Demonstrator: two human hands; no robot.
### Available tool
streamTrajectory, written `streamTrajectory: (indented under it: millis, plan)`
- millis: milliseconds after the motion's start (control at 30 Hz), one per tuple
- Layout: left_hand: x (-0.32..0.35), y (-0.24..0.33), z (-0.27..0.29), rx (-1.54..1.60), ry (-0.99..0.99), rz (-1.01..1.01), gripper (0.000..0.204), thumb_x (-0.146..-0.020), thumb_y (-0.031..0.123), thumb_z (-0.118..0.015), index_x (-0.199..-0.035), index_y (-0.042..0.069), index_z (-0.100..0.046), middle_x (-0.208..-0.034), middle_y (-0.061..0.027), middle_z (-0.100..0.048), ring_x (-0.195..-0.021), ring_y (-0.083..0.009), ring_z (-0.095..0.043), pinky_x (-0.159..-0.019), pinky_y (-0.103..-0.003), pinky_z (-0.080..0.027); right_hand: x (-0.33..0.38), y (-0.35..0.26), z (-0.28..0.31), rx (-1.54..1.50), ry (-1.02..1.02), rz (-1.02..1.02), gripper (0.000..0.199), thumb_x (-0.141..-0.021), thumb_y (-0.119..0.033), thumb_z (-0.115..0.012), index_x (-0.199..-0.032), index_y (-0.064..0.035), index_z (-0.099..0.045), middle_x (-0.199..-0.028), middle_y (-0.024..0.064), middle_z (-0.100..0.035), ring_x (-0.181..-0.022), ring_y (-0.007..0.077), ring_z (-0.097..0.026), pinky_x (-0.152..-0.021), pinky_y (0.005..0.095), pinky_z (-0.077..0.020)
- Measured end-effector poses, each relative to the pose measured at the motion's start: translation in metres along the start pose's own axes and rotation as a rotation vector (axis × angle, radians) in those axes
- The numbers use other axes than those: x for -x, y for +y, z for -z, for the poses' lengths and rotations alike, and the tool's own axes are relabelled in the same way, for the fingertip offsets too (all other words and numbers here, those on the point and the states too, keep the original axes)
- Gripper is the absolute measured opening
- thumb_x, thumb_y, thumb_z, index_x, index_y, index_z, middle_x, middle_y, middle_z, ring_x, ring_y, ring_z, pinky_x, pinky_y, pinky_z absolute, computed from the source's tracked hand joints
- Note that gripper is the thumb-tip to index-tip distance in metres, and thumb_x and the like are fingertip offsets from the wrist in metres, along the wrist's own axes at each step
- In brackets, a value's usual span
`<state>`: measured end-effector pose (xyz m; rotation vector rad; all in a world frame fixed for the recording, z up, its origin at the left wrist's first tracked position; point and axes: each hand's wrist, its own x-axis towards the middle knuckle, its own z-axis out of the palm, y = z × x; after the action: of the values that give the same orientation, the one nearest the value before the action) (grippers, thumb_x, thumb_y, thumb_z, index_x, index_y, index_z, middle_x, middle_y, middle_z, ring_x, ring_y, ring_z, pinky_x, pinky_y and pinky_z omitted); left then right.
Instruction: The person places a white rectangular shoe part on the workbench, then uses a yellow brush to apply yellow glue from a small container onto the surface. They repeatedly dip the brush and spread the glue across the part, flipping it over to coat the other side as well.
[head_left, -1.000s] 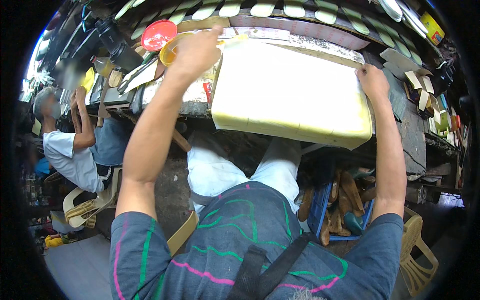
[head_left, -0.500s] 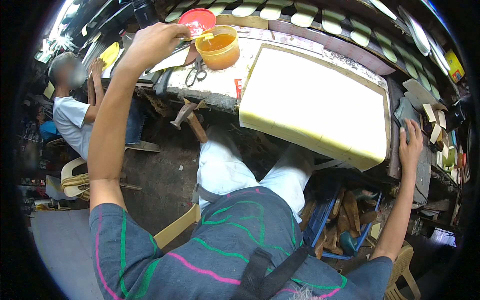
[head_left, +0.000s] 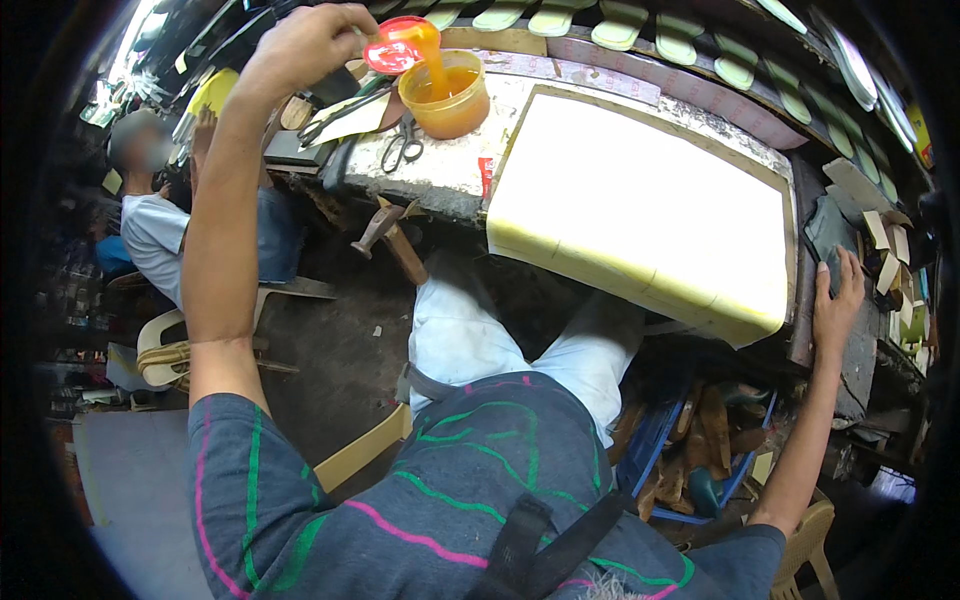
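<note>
My left hand [head_left: 312, 48], raised over the far left of the bench, is closed on the end of a glue applicator [head_left: 424, 40]. Orange glue coats its far end, and a thick strand runs down into a round translucent tub [head_left: 450, 122] of amber glue. Behind the applicator is a red lid [head_left: 388, 56]; the fingers partly overlap it, and the applicator's handle is mostly hidden. At the right end of the bench, my right hand [head_left: 838, 305] lies with fingers spread, its fingertips at a dark grey-green sheet piece [head_left: 830, 232].
A paper-covered board [head_left: 640, 210] fills the bench before me. Black scissors [head_left: 403, 145] lie beside the tub. A hammer [head_left: 388, 232] juts off the front edge. Pale insoles [head_left: 620, 25] line the back. A blue crate [head_left: 640, 462] of shoe lasts stands below right. Another person [head_left: 155, 235] sits at left.
My left hand has lifted the applicator from above the tub's mouth, drawing up a strand of glue. My right hand stays at the bench's right end. The whole view has shifted slightly.
</note>
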<state>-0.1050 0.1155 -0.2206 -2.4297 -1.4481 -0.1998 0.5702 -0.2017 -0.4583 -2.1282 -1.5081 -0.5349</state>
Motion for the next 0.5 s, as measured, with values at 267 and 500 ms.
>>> streamTrajectory:
  millis: [267, 500]
  plan:
    - [0.030, -0.024, 0.005, 0.682, -0.482, 0.011, 0.031, -0.102, 0.018, -0.067, -0.130, 0.005, -0.074, -0.096, -0.0014, -0.075, -0.089, -0.0074, -0.068, -0.073, -0.026, -0.053, 0.004, -0.008, 0.007, 0.015, -0.006, 0.009, 0.042, -0.106, -0.025, -0.068, -0.147, -0.0154, -0.066, -0.153, 0.0189, -0.057, -0.142, 0.0400, -0.053, -0.119, 0.0504, -0.0428]
    - [0.037, 0.000, 0.011, 0.809, -0.638, -0.070, 0.030, -0.107, 0.028, -0.068, -0.126, 0.006, -0.077, -0.099, -0.0001, -0.073, -0.085, -0.0044, -0.062, -0.075, -0.023, -0.050, -0.001, -0.020, 0.017, -0.023, -0.039, 0.176, 0.039, -0.108, -0.029, -0.067, -0.146, -0.0199, -0.069, -0.155, 0.0158, -0.056, -0.146, 0.0376, -0.051, -0.120, 0.0508, -0.0410]
